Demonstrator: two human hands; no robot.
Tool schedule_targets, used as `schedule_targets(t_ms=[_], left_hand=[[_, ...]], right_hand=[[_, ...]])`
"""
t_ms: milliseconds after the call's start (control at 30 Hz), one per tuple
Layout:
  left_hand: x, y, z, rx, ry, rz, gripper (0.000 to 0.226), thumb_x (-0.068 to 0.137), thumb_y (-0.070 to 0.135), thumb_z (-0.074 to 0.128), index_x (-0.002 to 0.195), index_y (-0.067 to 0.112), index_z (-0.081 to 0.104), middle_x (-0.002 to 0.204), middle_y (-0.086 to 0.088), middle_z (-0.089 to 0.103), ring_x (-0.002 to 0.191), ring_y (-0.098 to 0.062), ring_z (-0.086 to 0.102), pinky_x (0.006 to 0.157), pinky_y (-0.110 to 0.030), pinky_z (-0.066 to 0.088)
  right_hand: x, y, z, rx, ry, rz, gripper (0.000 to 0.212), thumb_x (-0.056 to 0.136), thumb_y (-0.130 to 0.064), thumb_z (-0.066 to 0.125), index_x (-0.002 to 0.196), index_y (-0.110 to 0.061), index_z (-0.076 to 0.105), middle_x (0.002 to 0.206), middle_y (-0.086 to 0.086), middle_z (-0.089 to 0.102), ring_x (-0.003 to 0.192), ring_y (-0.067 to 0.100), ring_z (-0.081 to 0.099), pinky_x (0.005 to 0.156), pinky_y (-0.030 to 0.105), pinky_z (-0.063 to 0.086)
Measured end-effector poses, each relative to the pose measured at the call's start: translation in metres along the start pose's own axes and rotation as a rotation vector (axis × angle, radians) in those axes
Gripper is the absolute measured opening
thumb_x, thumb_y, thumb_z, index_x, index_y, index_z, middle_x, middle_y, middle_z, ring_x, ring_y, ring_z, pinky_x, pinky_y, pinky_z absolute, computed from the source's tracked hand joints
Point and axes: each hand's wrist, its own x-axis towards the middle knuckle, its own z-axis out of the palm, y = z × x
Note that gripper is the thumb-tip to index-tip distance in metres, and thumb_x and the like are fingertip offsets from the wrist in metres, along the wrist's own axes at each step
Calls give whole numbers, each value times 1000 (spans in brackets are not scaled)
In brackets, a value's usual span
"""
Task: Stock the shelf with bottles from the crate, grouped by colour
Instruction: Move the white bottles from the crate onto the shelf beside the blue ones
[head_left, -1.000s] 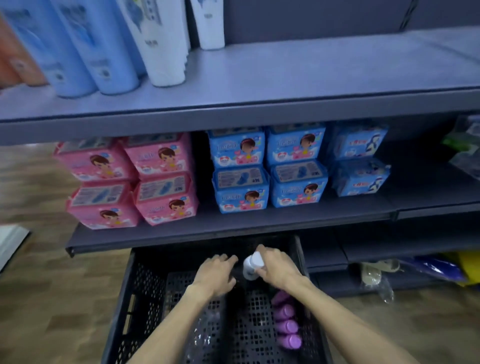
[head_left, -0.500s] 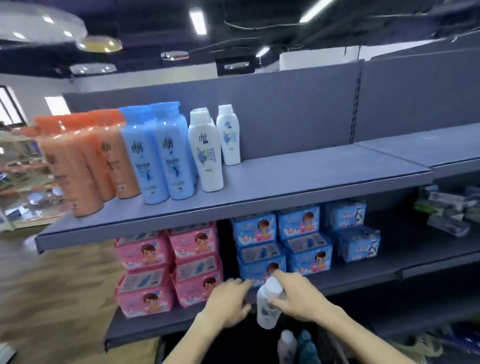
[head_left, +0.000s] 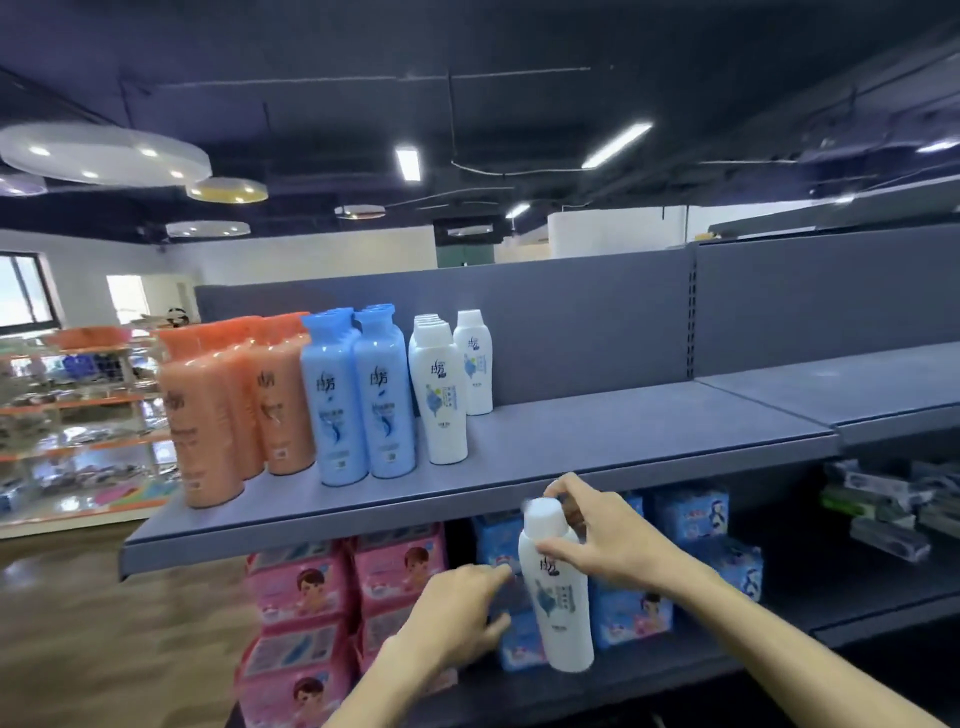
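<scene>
On the top shelf (head_left: 623, 441) we already have the orange bottles (head_left: 234, 405), blue bottles (head_left: 358, 395) and white bottles (head_left: 447, 384) standing in colour groups. Our right hand (head_left: 608, 535) grips a white bottle (head_left: 556, 587) by its neck, just below the shelf's front edge; our left hand (head_left: 457, 618) hangs loose, holding nothing. Right of the white group the shelf lies bare. Pink packs (head_left: 343, 597) sit beneath. The crate is out of view.
</scene>
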Motion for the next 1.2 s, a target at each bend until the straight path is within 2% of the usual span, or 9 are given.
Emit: schedule_targets(t_ms=[100,267,367,500,667,800,1000,1100,1200], left_hand=[[8,2,-28,-37,76,18,28,84,35,43,111,27,47,99,5,61,97,-20,55,76,-36,46],[19,4,-78,-70,207,51,27,85,37,43,110,29,49,99,8,62,94,-18,56,75,-34,44],[27,1,-105,-70,255,52,30,87,34,45,116,31,49,96,9,62,90,-14,55,70,-31,40],[43,-5,-134,-42,304,36,37,90,38,44,126,31,46,104,13,63,97,-11,57,80,-33,48],[61,-11,-157,-13,321,-6,41,91,38,46,130,26,47,108,11,63,100,-14,58,84,-34,48],[71,-17,-164,25,278,-38,41,91,36,46,131,26,48,110,8,64,104,-17,58,85,-36,49],[77,-25,-159,44,283,-64,40,90,37,46,128,26,47,107,8,62,102,-17,57,86,-38,49],[78,-26,-155,36,279,-64,42,90,37,46,131,27,46,107,8,63,103,-17,56,86,-36,49],[79,-28,-148,35,284,-65,43,90,36,47,132,31,44,103,10,63,101,-15,57,84,-34,48]], right_hand=[[14,-18,-25,21,47,-26,36,83,-43,72,107,-31,49,93,-15,68,76,-4,61,67,17,46],[41,-42,-63,110,107,-81,35,82,-37,76,106,-30,52,99,-9,71,90,3,68,80,31,58],[58,-57,-86,77,150,-136,35,82,-38,76,108,-29,53,100,-12,71,93,1,67,82,30,57],[82,-75,-111,40,183,-194,39,84,-41,74,114,-27,53,104,-11,70,96,6,67,82,33,59],[113,-85,-124,2,193,-226,42,86,-40,72,118,-23,52,106,-10,69,94,6,67,79,31,59],[133,-77,-121,-35,165,-199,42,87,-40,71,119,-23,50,110,-6,68,93,5,64,72,20,52],[148,-46,-99,155,176,-112,42,82,-40,74,116,-27,53,110,-10,69,100,9,66,77,40,61],[150,-38,-95,156,128,-62,45,76,-40,80,111,-27,55,107,-9,70,96,7,68,81,38,59],[143,-26,-81,105,78,-9,55,60,-45,85,106,-30,59,102,-13,71,91,4,68,82,32,58]])
